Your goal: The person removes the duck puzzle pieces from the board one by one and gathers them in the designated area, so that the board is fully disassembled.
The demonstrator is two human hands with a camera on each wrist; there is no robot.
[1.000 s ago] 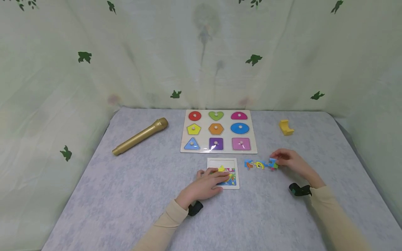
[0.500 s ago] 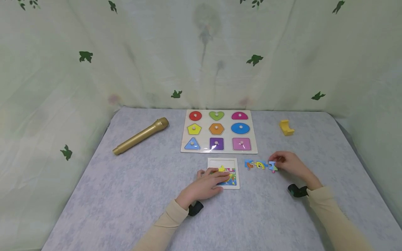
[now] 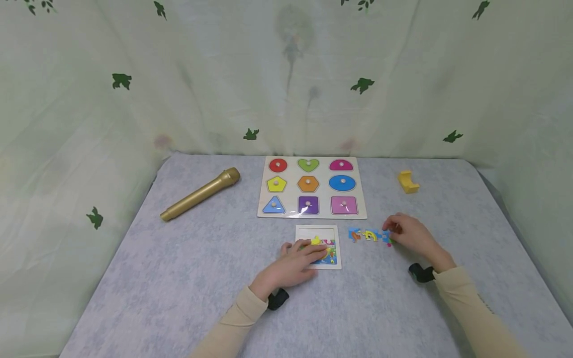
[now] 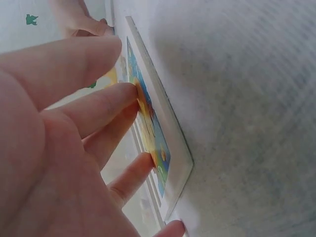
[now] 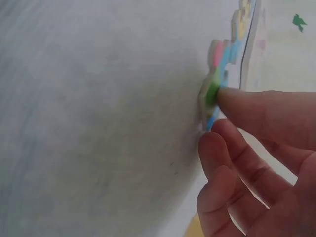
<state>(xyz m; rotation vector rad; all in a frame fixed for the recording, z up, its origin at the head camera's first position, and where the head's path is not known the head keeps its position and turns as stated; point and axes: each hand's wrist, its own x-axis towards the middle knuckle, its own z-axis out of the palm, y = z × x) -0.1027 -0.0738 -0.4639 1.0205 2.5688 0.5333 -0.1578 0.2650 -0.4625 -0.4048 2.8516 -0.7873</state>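
Note:
My left hand (image 3: pixel 293 263) lies with extended fingers over a small white-framed picture puzzle (image 3: pixel 309 232). Its fingertips touch the colourful picture, part of which they hide; the frame's rim (image 4: pixel 180 160) shows in the left wrist view. To the right, my right hand (image 3: pixel 412 234) pinches a blue, green and pink jigsaw piece (image 5: pixel 212 91) at its edge, thumb on the printed face. That piece is at the right end of a short row, beside a piece with a yellow figure (image 3: pixel 370 235) and a blue-and-orange piece (image 3: pixel 354 234).
Behind the row lies a wooden shape board (image 3: pixel 291 174) with knobbed coloured shapes. A gold microphone (image 3: pixel 201 194) is at the back left, and a yellow curved block (image 3: pixel 408 182) at the back right. A pale patterned curtain (image 3: pixel 286 74) stands behind the table.
My right hand has shifted slightly left and turned the jigsaw piece, whose pink tab now points down beside the yellow-figured piece. My left hand has stayed on the framed puzzle.

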